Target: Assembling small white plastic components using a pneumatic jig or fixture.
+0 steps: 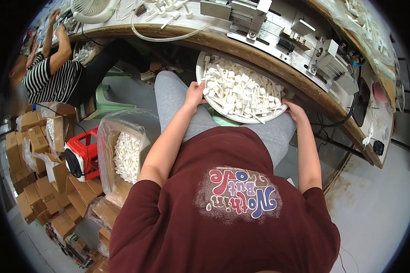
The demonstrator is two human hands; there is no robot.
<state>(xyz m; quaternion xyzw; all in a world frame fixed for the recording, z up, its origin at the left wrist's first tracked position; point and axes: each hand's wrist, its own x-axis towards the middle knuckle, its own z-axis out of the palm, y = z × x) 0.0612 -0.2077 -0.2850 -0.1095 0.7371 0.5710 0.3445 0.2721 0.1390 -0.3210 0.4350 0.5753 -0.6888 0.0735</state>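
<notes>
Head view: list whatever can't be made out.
White basin: bottom, head view, covered by heaped white pieces.
Left hand and right hand: grip underneath, head view, hidden by the basin.
White fan: upper part, head view, cut off by the top edge.

Person wearing dk maroon T-shirt (168, 232); L sleeve (143, 200) & R sleeve (316, 200) being short, ending approx. nr elbows, matching rest of shirt. Chest print (241, 194) showing chunky rounded ltrs, appearing upside down in view, mixing red, pink, blue & purple w/ white outlines; pale speckled patch (203, 198) spreading behind. Lt grey trousers (169, 98) looking plain, sl. creased. L hand (195, 95) & R hand (294, 110) showing bare.
</notes>
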